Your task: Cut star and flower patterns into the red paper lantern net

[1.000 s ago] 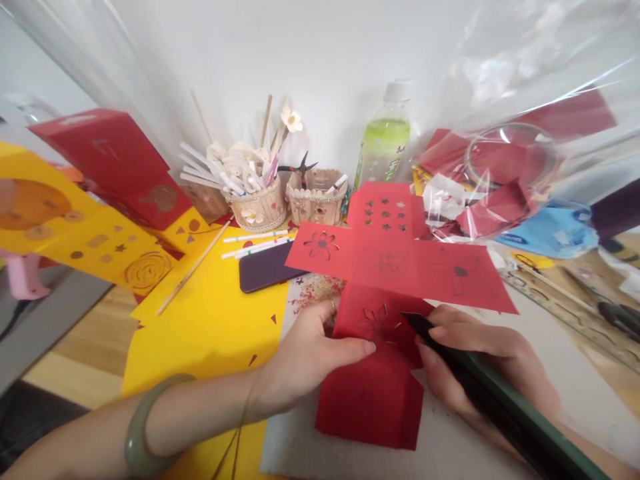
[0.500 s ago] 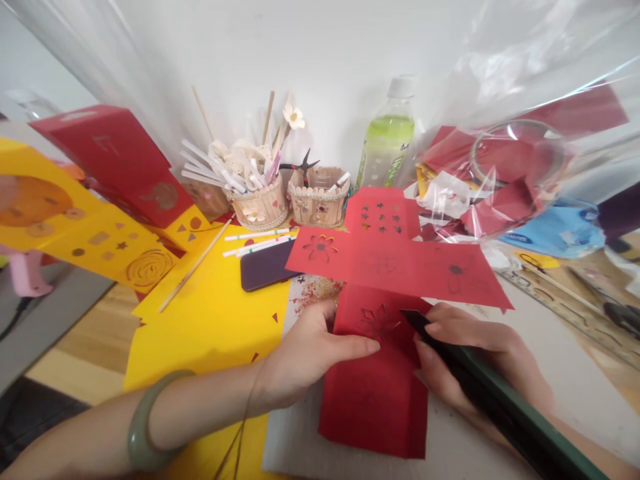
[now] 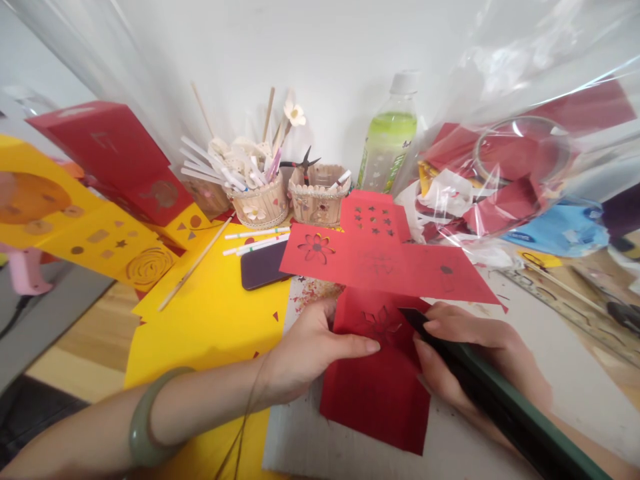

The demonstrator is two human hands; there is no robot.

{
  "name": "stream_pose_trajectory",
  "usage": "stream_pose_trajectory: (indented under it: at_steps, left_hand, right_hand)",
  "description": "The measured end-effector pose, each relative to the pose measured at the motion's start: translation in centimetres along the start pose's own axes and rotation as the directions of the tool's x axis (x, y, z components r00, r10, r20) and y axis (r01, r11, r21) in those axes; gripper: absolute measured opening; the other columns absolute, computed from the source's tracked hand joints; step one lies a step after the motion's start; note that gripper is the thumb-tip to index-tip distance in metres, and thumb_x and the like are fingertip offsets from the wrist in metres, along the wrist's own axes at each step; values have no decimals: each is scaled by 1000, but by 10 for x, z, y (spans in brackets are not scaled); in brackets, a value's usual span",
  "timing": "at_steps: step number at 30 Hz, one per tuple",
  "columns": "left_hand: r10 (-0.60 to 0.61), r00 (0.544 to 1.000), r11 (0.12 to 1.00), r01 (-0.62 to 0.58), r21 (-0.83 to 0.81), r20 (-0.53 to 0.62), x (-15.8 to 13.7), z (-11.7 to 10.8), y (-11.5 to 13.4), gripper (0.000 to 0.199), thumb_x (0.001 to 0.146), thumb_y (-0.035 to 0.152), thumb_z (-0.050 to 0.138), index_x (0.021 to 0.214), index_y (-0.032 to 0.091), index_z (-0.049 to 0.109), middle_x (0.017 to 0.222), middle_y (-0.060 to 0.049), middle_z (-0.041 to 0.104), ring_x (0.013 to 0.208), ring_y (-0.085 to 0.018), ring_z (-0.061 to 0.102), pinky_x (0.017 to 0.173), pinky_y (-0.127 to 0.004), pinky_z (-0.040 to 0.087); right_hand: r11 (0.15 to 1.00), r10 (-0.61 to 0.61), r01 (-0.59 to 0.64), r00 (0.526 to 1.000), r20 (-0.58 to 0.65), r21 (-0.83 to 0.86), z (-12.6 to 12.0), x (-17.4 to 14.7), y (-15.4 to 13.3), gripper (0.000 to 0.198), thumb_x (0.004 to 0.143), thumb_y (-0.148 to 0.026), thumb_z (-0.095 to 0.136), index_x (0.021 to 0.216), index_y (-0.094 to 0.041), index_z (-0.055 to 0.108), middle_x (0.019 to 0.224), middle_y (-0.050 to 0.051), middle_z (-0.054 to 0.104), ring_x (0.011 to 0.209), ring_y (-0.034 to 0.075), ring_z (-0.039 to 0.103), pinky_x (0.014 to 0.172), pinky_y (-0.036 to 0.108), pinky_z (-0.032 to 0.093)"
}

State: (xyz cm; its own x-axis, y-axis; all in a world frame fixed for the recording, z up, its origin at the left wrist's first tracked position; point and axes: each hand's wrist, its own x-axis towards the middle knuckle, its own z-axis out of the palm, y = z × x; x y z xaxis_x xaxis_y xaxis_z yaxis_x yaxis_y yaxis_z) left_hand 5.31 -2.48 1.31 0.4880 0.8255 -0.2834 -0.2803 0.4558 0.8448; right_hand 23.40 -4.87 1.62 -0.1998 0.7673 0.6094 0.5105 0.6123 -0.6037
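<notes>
A red card cutout [image 3: 380, 400] in a cross shape has flower and star openings cut through it. My left hand [image 3: 320, 347] pinches its left edge, thumb on top and fingers underneath. In my right hand [image 3: 480, 353] is a dark green craft knife [image 3: 505, 400], gripped like a pen. The knife's dark tip points at the cut flower in the lower panel; whether it touches the card I cannot tell. Below the card lies a grey board [image 3: 295, 440].
Yellow paper [image 3: 200, 340] spreads to the left, with a dark phone [image 3: 265, 265] on it. Two decorated baskets [image 3: 320, 203] and a green drink bottle [image 3: 390, 140] stand behind. A clear plastic bag [image 3: 450, 193] and a ruler [image 3: 565, 313] lie right; pierced yellow card [image 3: 100, 227] leans left.
The card's upper panels have shifted slightly left and tilted a little, and its lower end has turned. Both hands stay nearly in place, holding the card and the knife.
</notes>
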Motion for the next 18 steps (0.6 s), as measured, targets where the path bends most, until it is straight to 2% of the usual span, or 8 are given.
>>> stream_pose_trajectory:
  at_steps: [3,6,11,18]
  left_hand:
    - [-47,999,998,48,-28,26,0,1,1,29,67,15,76,95,12,69,94,-6,70,83,-18,65,78,-29,49]
    - [-54,998,997,57,-59,44,1,3,1,26,68,16,76,93,12,69,91,-5,71,78,-15,65,76,-27,50]
    - [-47,999,997,48,-61,17,2,4,0,29,67,17,77,94,12,69,96,-7,71,85,-18,66,81,-30,50]
    - [-30,999,996,33,-82,34,3,3,-1,31,66,13,76,96,11,68,98,-9,70,90,-20,65,85,-32,49]
  right_hand:
    - [1000,13,-13,1000,-3,-5,-1,-1,1,37,77,-5,53,98,-34,45,71,-3,60,52,15,59,46,29,45]
    - [1000,10,-11,999,48,15,-1,-1,2,37,77,-6,54,98,-35,45,71,-3,62,51,15,61,44,29,45]
    - [999,-6,5,999,45,36,0,1,5,39,75,-4,56,97,-35,46,63,-5,59,47,16,60,41,29,42]
    - [999,-4,0,996,87,40,-2,-3,10,38,76,-2,54,98,-32,47,68,-4,59,47,12,59,39,25,42]
